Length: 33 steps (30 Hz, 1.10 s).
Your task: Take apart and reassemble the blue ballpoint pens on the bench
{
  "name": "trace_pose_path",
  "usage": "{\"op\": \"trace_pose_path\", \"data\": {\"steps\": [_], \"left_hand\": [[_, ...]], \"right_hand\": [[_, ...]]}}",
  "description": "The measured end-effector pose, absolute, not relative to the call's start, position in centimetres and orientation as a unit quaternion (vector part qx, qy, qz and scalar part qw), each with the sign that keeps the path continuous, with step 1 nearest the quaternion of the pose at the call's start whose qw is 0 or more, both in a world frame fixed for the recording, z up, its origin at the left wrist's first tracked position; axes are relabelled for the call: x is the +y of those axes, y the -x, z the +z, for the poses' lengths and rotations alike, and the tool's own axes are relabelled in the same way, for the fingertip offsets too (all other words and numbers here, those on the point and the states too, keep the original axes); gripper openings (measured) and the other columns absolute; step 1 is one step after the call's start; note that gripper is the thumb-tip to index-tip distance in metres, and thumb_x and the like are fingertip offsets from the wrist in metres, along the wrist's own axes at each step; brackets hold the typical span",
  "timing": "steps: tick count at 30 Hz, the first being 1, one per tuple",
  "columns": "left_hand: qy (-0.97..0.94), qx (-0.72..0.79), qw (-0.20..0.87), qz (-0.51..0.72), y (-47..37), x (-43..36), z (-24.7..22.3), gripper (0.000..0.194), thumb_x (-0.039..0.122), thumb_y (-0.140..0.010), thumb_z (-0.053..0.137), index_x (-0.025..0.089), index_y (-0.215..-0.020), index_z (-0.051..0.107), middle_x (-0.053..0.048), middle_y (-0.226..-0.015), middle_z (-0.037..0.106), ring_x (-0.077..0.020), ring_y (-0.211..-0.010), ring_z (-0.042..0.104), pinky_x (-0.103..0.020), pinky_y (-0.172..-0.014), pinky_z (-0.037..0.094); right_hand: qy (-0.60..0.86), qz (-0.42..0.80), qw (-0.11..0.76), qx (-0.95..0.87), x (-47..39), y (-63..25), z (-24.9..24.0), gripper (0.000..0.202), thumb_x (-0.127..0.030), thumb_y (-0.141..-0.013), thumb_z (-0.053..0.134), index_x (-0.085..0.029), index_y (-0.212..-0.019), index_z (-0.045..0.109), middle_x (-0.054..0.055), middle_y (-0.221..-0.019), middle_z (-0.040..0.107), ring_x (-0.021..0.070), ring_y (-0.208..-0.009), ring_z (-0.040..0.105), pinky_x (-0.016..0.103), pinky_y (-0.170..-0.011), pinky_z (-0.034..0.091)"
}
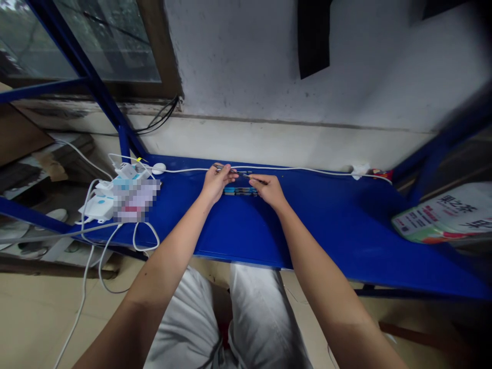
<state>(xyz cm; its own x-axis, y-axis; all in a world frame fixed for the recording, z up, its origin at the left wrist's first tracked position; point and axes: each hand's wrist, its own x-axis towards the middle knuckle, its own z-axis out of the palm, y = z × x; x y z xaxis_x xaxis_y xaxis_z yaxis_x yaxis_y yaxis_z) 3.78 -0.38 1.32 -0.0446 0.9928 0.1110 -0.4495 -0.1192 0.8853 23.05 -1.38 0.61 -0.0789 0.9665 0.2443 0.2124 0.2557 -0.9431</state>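
Note:
My left hand [220,180] is closed around a slim dark pen [219,166], pinched between thumb and fingers, with its thin end pointing right. Facing it across a small gap, my right hand [269,188] pinches a slim dark pen piece [246,176]; whether this is a cap or a barrel I cannot tell. Several pens [240,191] with blue and dark parts lie side by side on the blue shelf [246,230], just below and between both hands. Another slim pen-like thing lies behind the fingers, partly hidden.
White power strips and plugs [100,200] crowd the left end beside a blurred pink packet [142,197]. A white cable [300,168] runs along the back edge. At right lies a large printed package [442,215]. Blue frame bars [103,102] rise at both sides.

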Motion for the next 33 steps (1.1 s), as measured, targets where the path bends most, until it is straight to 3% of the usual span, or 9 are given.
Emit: {"op": "trace_pose_path", "data": {"steps": [4,7,9,16,25,33], "left_hand": [[-0.38,0.344,0.557,0.654,-3.1,-0.2,1.3,0.03,0.031,-0.091,0.081,0.021,-0.091,0.053,-0.004,-0.087,0.074,-0.0192,-0.081,0.078,-0.035,-0.081,0.061],[-0.36,0.367,0.521,0.682,-2.5,0.3,0.8,0.025,0.025,-0.092,0.078,0.021,-0.092,0.052,-0.003,-0.083,0.072,-0.018,-0.08,0.077,-0.034,-0.08,0.061],[-0.354,0.393,0.484,0.697,-2.1,0.7,0.3,0.023,0.022,-0.092,0.076,0.021,-0.092,0.053,-0.001,-0.081,0.071,-0.0163,-0.078,0.076,-0.032,-0.077,0.061],[-0.363,0.444,0.448,0.686,-1.7,1.3,-0.7,0.015,0.01,-0.092,0.067,0.019,-0.087,0.055,-0.001,-0.076,0.068,-0.0151,-0.077,0.075,-0.029,-0.074,0.063],[-0.306,0.463,0.489,0.674,-1.7,1.5,-1.4,0.019,0.016,-0.091,0.074,0.019,-0.089,0.055,0.0,-0.076,0.068,-0.0153,-0.074,0.075,-0.035,-0.079,0.064],[-0.287,0.471,0.49,0.675,-1.7,1.5,-1.4,0.016,0.014,-0.094,0.068,0.019,-0.09,0.054,0.001,-0.074,0.068,-0.0142,-0.073,0.074,-0.035,-0.081,0.064]], "right_hand": [[0.476,0.351,0.479,-0.649,-0.8,-24.1,0.4,0.029,-0.03,-0.084,0.072,-0.02,-0.108,0.084,0.008,-0.101,0.082,0.0274,-0.099,0.076,0.041,-0.087,0.06],[0.486,0.306,0.459,-0.678,-0.5,-25.0,0.1,0.027,-0.025,-0.086,0.07,-0.024,-0.11,0.084,0.007,-0.118,0.081,0.0275,-0.117,0.073,0.046,-0.11,0.053],[0.501,0.283,0.44,-0.689,-0.4,-25.5,0.1,0.028,-0.023,-0.087,0.069,-0.025,-0.11,0.084,0.006,-0.12,0.081,0.0273,-0.121,0.073,0.046,-0.114,0.05],[0.555,0.254,0.368,-0.702,-0.5,-25.8,0.3,0.029,-0.016,-0.084,0.066,-0.021,-0.105,0.086,0.009,-0.107,0.083,0.0278,-0.102,0.077,0.042,-0.098,0.058],[0.557,0.248,0.372,-0.7,-0.3,-25.5,0.1,0.025,-0.014,-0.081,0.066,-0.02,-0.096,0.085,0.008,-0.101,0.083,0.0259,-0.096,0.076,0.037,-0.091,0.057],[0.586,0.238,0.367,-0.682,-0.3,-25.4,0.0,0.017,-0.019,-0.077,0.067,-0.017,-0.09,0.078,0.003,-0.072,0.072,0.0178,-0.064,0.062,0.029,-0.063,0.044]]}}
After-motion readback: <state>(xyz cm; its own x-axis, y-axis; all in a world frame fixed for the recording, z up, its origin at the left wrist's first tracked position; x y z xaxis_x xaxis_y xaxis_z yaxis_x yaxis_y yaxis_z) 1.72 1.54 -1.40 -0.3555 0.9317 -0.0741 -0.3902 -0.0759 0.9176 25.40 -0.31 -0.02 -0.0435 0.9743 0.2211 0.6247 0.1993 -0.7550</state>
